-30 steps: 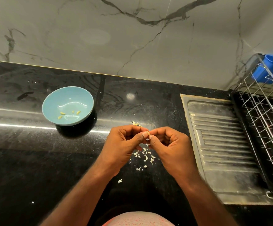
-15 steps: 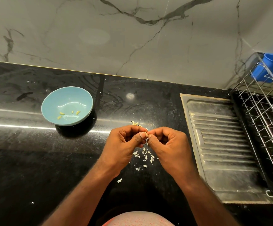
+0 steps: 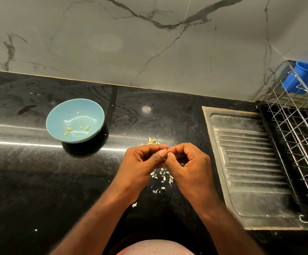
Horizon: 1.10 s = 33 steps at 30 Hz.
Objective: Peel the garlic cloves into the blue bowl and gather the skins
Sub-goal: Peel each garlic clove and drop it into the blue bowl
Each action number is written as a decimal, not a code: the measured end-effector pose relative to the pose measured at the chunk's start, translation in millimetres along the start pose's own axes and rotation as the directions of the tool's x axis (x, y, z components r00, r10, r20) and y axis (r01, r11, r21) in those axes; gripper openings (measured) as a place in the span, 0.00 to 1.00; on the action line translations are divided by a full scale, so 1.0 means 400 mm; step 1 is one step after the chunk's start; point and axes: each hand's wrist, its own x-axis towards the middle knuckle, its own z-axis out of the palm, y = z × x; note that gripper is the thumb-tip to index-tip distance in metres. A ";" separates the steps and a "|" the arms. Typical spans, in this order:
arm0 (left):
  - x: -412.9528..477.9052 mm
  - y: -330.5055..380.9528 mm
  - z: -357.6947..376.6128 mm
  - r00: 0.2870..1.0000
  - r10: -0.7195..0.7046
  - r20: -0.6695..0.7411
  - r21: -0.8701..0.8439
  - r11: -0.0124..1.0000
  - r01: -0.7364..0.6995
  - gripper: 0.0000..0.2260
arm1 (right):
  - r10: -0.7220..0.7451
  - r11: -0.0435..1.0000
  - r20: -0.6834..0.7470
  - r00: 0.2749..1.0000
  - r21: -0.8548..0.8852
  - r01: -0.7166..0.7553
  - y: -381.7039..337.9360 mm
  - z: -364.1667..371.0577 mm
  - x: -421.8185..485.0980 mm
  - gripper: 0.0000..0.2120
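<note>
1. Garlic clove point(image 3: 166, 151) sat pinched where the fingertips of both hands met, almost wholly hidden, with only a pale sliver showing. It looked tiny and light, firm under dry papery skin and probably slick once bared. A nail-edge hold at its tip seemed the best way to lift the skin without crushing it.
2. Left hand point(image 3: 142, 162) was curled, thumb and forefinger closed on the clove. Right hand point(image 3: 188, 162) was curled likewise, nipping it from the other side.
3. Skins point(image 3: 161, 178) lay as thin whitish flakes directly beneath the hands and a little nearer the person. They looked light enough to drift, so sweeping seemed better than picking.
4. A small pale heap point(image 3: 152, 141) lay just beyond the fingertips. Whether it was unpeeled cloves or husk could not be told.
5. The blue bowl point(image 3: 76, 109), glossy, round and shallow, stood well left of the left hand. A few yellowish peeled cloves point(image 3: 77, 130) lay in its bottom.
6. The counter point(image 3: 39, 181) was polished black stone. Right of the right hand lay a dull ribbed steel drainboard point(image 3: 245, 162), then a wire rack point(image 3: 300, 137).
</note>
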 end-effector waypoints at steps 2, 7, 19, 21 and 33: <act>0.002 0.001 -0.001 1.000 -0.029 -0.012 -0.065 0.998 0.028 0.13 | 0.045 0.998 0.013 0.999 0.045 -0.045 -0.005 -0.005 0.000 0.05; 0.004 0.007 -0.006 0.994 -0.105 0.010 -0.234 0.967 0.104 0.11 | 0.045 0.993 0.042 0.998 0.105 -0.049 -0.014 -0.019 0.005 0.08; 0.005 0.013 -0.012 0.996 -0.082 -0.018 -0.171 0.982 0.078 0.10 | 0.083 0.977 0.156 0.984 0.181 -0.111 -0.022 -0.029 0.007 0.03; 0.004 0.016 -0.011 0.998 -0.058 -0.024 -0.123 0.991 0.054 0.11 | 0.077 0.975 0.164 0.983 0.194 -0.108 -0.025 -0.031 0.007 0.02; -0.002 0.018 -0.002 0.997 0.072 -0.043 0.065 0.995 -0.069 0.08 | 0.073 0.976 0.158 0.985 0.191 -0.103 -0.037 -0.030 0.001 0.03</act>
